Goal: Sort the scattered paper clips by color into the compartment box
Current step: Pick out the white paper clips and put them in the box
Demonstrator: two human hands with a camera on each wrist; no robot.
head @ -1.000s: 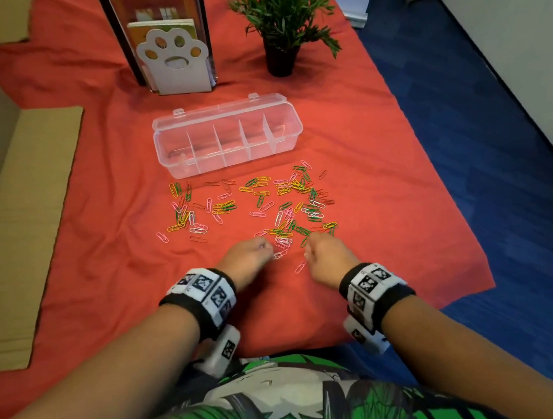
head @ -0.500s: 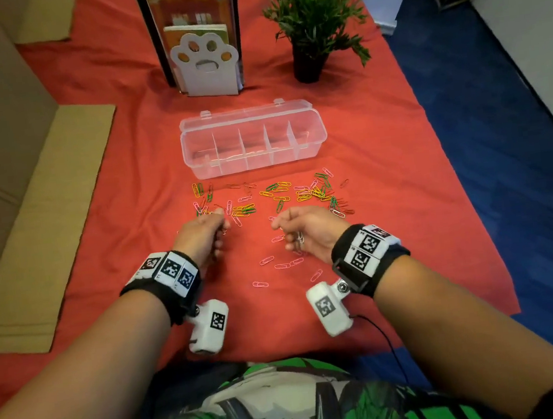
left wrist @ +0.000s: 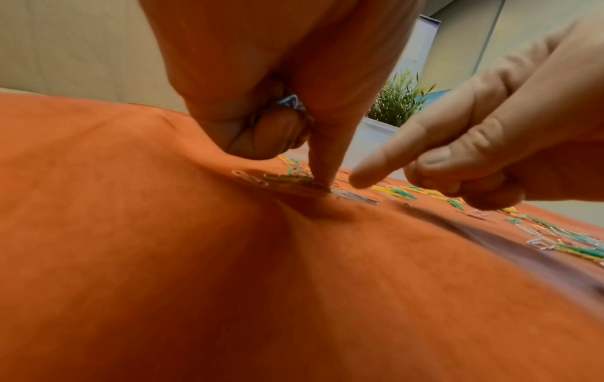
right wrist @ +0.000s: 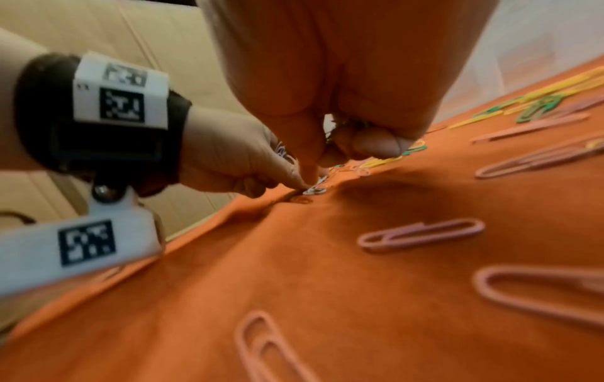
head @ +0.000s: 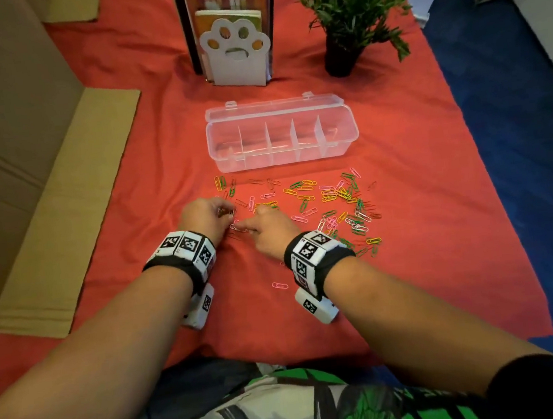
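Paper clips (head: 332, 199) in pink, yellow, green and white lie scattered on the red cloth in front of the clear compartment box (head: 283, 160), whose lid is open. My left hand (head: 229, 214) is at the pile's left end, fingers curled round a small bunch of clips (left wrist: 292, 102), with one fingertip pressed to the cloth. My right hand (head: 249, 228) is right beside it. Its index finger stretches out to a white clip (right wrist: 314, 190) on the cloth, and its other fingers curl round a few clips (right wrist: 341, 124).
A paw-shaped book holder (head: 235, 55) and a potted plant (head: 347, 29) stand behind the box. Cardboard (head: 43, 201) lies along the left. One pink clip (head: 279, 285) lies alone near my right wrist. The cloth ends at the right above blue floor (head: 519, 147).
Both hands have moved from the near edge of the pile forward and left, meeting at its left end. Clips have been gathered into the curled fingers.
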